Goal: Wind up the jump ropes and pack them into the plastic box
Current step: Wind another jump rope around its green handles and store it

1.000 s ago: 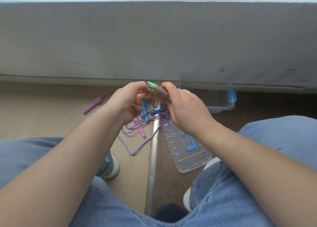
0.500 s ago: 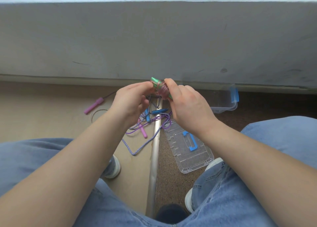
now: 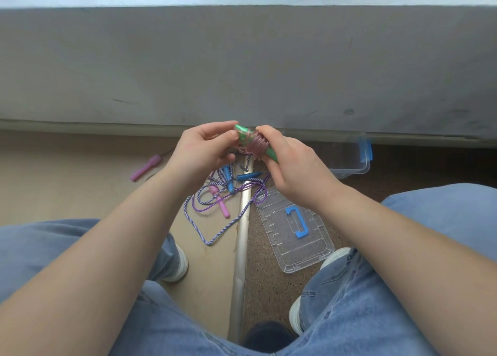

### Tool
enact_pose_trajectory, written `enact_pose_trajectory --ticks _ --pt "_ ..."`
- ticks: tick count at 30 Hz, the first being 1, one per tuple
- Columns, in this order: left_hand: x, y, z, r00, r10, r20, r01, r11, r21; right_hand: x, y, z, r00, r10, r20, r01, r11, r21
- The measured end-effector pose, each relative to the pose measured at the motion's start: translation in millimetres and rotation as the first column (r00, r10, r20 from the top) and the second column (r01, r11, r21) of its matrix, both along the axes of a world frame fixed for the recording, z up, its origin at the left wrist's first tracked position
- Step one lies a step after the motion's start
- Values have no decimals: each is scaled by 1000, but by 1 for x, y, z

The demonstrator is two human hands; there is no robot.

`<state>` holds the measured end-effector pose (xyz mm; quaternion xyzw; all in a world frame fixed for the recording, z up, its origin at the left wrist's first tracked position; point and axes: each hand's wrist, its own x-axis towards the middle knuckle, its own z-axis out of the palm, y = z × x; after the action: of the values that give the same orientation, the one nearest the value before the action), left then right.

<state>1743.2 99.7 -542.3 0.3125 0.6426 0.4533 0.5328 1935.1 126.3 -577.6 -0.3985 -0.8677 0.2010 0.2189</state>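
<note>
The left hand point(image 3: 199, 154) has been drawn back, limp cord point(image 3: 257, 145) pinched, while stiff handles point(image 3: 242, 134) are gripped by the right hand point(image 3: 293, 167).

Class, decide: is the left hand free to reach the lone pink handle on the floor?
Likely not yet: the left hand pinches the wound rope; the lone pink handle lies uncovered.

Markings check: no text, label, brand, number or sign is legible anywhere in view. Surfaces examined:
- the green handles point(image 3: 241, 132) of the held jump rope point(image 3: 258, 145)
- the clear lid point(image 3: 309, 253) below the green handles, which shows moulded ribs only and no characters
- the plastic box point(image 3: 357, 168) to their right
- the pink handle point(image 3: 146, 167) to their left
</note>
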Motion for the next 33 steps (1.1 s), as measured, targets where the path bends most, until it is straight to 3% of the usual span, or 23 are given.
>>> enact_pose_trajectory --ticks 2,4,11,17,20,23,25,28,33 --pt "-4 0 0 990 -110 -88 110 994 -1 1 1 3 998 3 -68 -13 989 -149" --pt "-6 0 0 981 -180 -74 179 984 -14 3 1 5 992 8 -125 -41 963 -266" --pt "5 -5 -6 989 -151 0 151 988 14 3 -2 7 988 29 -149 -89 905 -416" --pt "11 -9 -11 982 -176 71 179 983 -34 -3 -3 6 964 -33 -264 -162 712 -683" --pt "17 -10 -8 964 -182 196 201 976 -82 -7 -2 2 947 -119 -298 -130 707 -695" --pt "15 -8 -5 903 -126 410 196 971 -134 -7 0 3 896 -208 -392 -189 620 -761" --pt "14 -8 -5 884 -162 438 230 968 -104 -6 1 6 867 -224 -445 -251 576 -778" --pt "17 -10 -6 903 -249 350 289 955 -66 -6 2 6 855 -217 -471 -262 604 -752" --pt "29 -6 -5 977 -181 111 192 976 -101 -7 0 4 906 -153 -394 -127 790 -600"
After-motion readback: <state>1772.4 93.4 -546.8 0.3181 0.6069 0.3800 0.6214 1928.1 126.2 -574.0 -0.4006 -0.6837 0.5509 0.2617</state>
